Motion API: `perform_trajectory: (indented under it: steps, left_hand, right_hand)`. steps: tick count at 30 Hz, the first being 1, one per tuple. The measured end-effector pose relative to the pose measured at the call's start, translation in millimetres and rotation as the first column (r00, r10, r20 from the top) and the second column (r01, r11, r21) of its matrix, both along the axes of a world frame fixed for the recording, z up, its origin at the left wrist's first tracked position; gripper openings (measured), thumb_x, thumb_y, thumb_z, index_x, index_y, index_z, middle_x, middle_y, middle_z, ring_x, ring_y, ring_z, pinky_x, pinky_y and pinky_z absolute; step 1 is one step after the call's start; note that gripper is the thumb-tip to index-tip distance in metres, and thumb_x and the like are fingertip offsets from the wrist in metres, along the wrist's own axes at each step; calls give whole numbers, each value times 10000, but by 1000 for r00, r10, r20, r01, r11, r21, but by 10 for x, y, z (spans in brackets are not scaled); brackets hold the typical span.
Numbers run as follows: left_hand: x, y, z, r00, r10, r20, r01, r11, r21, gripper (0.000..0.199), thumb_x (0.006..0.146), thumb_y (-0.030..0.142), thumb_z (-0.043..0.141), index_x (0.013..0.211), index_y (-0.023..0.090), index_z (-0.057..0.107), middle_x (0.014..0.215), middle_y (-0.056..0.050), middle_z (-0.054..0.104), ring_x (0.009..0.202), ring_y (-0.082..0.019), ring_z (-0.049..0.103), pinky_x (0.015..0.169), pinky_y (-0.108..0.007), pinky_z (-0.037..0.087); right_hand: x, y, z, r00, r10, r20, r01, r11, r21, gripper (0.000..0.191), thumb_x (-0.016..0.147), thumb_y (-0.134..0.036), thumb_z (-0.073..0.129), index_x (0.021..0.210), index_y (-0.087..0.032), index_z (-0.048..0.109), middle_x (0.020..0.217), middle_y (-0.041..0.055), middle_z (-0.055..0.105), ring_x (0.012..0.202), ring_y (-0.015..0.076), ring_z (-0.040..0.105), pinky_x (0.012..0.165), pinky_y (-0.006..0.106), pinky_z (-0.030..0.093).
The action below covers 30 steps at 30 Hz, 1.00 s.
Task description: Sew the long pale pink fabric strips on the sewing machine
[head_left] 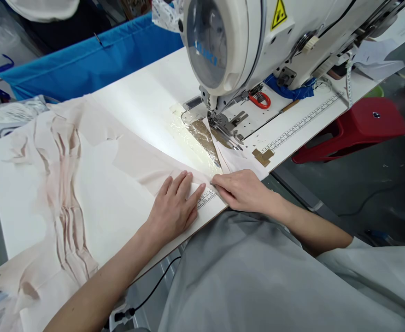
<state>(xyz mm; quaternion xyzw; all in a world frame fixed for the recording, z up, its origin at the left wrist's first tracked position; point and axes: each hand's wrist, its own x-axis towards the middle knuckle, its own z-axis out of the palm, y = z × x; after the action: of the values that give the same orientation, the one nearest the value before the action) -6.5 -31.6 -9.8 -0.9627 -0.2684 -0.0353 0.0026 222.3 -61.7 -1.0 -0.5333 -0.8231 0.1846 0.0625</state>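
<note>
Pale pink fabric (pixel 136 157) lies across the white table (pixel 133 92), from a gathered, pleated stretch at the left to the sewing machine (pixel 223 50). One pointed end of it reaches the presser foot (pixel 216 117). My left hand (pixel 174 203) lies flat on the fabric near the table's front edge, fingers spread. Just right of it, my right hand (pixel 242 189) is closed, with thumb and fingers pinching the fabric edge. A small dark metallic tip shows at those fingers; what it belongs to is hidden.
Orange-red scissors (pixel 259 100) and blue cloth (pixel 288 90) lie beneath the machine arm. A red stool (pixel 354 131) stands right of the table. Blue fabric (pixel 95 60) hangs along the back edge. White bundled material (pixel 15 115) sits at the back left.
</note>
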Motion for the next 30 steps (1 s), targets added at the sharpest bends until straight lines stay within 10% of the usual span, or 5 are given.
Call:
perform_trajectory:
  steps: [30]
  left_hand:
    - [89, -7, -19, 991, -108, 81, 105, 994, 31, 433, 885, 175, 479, 1308, 112, 542, 1352, -161, 577, 1287, -309, 515, 1015, -484, 446]
  right_hand:
    - [75, -154, -43, 1000, -20, 13, 19, 999, 50, 205, 882, -155, 372, 888, -187, 574, 729, 23, 666, 632, 145, 566, 534, 271, 208]
